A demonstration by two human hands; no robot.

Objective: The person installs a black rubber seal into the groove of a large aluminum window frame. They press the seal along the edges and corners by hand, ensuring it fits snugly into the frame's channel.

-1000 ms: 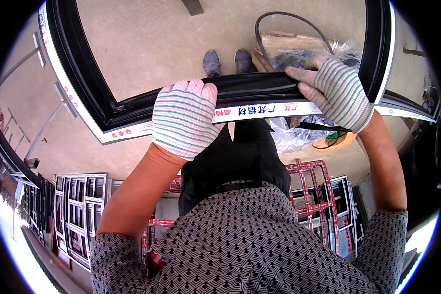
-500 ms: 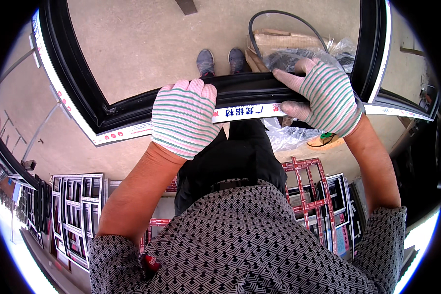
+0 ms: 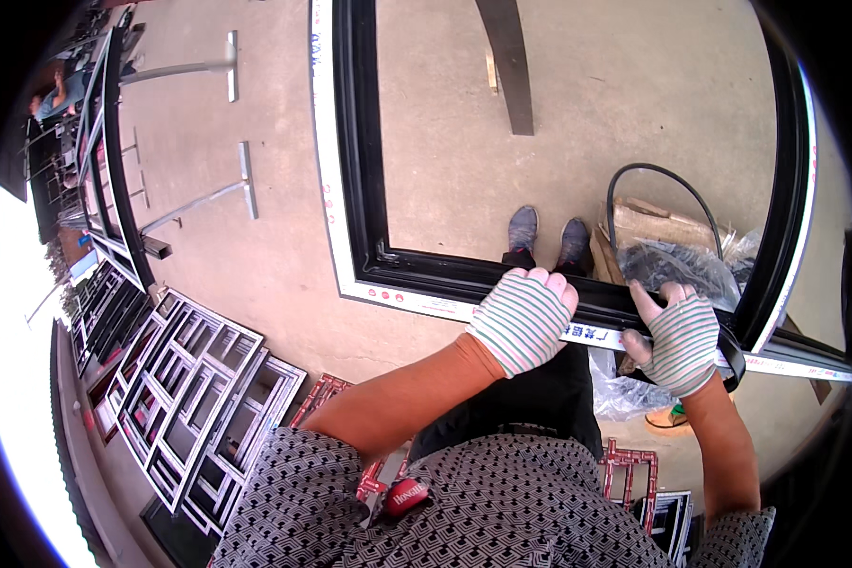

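A large black window frame (image 3: 426,268), with white printed protective tape along its outer edge, lies before me. My left hand (image 3: 523,322), in a white glove with green stripes, curls its fingers over the near bar. Farther right on that bar, my right hand (image 3: 677,339) wears a matching glove. Its thumb rests on the taped side and its fingers on the black side, so it grips across the bar. Beside the right wrist bends a black flexible strip (image 3: 735,358). Whether that hand also holds the strip is hidden.
Cardboard (image 3: 661,220) and clear plastic wrapping (image 3: 682,270) lie on the floor beyond the bar, with a black cord loop (image 3: 667,167) above them. White-and-black lattice frames (image 3: 204,398) lean at left. Red lattice frames (image 3: 628,459) stand behind me. A metal stand (image 3: 246,180) is farther left.
The view has swung left, so the frame and both hands appear farther right and lower. Both hands stay on the near bar. More of the left-hand lattice frames shows.
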